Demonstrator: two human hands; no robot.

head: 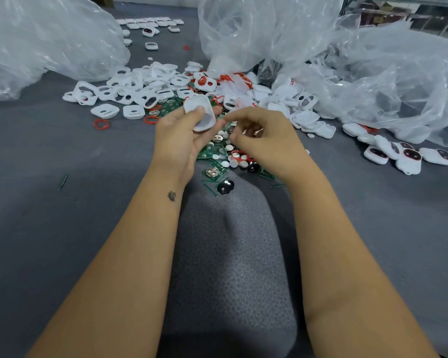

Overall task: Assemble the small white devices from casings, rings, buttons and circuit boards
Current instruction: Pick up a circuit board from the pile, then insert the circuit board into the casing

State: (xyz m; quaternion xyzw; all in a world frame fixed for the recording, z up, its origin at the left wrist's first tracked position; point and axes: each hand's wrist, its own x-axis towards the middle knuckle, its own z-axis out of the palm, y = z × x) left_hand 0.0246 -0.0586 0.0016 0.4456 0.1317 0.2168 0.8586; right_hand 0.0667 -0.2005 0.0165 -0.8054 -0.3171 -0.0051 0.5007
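My left hand [177, 140] grips a white casing [201, 113], thumb pressed on its face, held above the parts pile. My right hand [261, 135] hovers just to its right with fingers curled; whether they pinch a small part I cannot tell. Below both hands lie green circuit boards [214, 171], round white buttons [233, 162] and red rings [239, 155]. A heap of white casings [150, 86] spreads behind the hands. One red ring [101, 124] lies alone at the left.
Large clear plastic bags stand at the back left [44, 40], back centre [243, 29] and right [398, 81]. Assembled devices with dark windows [409, 156] lie at the right. More white devices [150, 24] sit at the far back. Grey cloth [62, 228] covers the table.
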